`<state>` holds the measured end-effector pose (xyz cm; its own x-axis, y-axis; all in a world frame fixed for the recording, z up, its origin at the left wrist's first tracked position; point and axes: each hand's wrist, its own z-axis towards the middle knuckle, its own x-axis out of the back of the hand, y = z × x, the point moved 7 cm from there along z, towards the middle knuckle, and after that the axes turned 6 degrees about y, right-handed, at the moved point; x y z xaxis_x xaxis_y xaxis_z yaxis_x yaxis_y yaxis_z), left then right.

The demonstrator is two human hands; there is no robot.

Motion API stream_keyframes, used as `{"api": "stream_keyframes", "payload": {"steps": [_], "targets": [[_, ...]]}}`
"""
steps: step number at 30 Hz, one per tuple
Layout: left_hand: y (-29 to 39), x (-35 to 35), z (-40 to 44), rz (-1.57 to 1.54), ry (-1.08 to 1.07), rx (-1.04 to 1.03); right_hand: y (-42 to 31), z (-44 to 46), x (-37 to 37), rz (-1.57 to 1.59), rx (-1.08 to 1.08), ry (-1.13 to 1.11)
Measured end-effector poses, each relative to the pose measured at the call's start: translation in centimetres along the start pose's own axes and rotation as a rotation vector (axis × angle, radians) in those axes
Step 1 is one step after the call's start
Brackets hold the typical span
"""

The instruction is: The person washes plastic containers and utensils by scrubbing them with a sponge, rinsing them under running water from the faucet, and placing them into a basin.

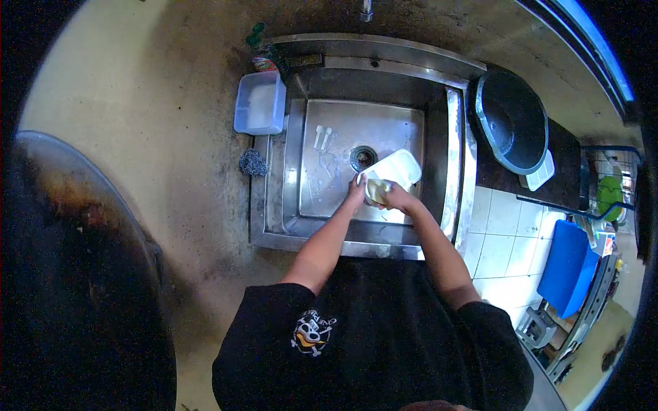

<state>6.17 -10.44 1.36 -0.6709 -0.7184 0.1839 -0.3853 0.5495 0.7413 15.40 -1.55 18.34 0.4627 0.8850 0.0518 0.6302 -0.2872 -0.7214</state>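
Both my hands are over the steel sink (315,219), close together near its front wall. My left hand (356,194) is closed on the side of a small whitish container (368,197). My right hand (397,198) is closed on a pale yellowish sponge (378,190), pressed at the container's opening. Just beyond the hands, a white plastic tray (401,168) lies tilted on the sink floor, partly over the drain (362,158). Two white plastic spoons (322,137) rest at the left of the basin, with some clear utensils (327,164) below them.
Left of the sink stand a translucent tub (261,104), a steel scrubber (253,163) and a bottle (264,58). On the right counter sit a large dark basin (513,120), a white container (539,174) and a wire rack (610,179). A faucet (366,10) hangs above.
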Motion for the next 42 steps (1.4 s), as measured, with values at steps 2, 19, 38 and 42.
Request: {"api": "stream_keyframes", "payload": {"steps": [2,19,38,42], "targets": [[-0.2,0.7,0.0,0.076,-0.075,-0.055,2.9,-0.7,1.8,0.09,-0.092,0.14],[2.6,13.6,-0.2,0.898,0.528,0.458,9.0,-11.3,7.1,0.212,-0.092,0.437],[15.5,7.0,-7.1,-0.478,-0.204,-0.096,-11.8,-2.7,0.6,-0.489,0.812,0.496],[21.8,4.8,-9.8,-0.932,-0.404,-0.123,-15.9,-1.8,-4.3,-0.847,0.874,0.438]]}}
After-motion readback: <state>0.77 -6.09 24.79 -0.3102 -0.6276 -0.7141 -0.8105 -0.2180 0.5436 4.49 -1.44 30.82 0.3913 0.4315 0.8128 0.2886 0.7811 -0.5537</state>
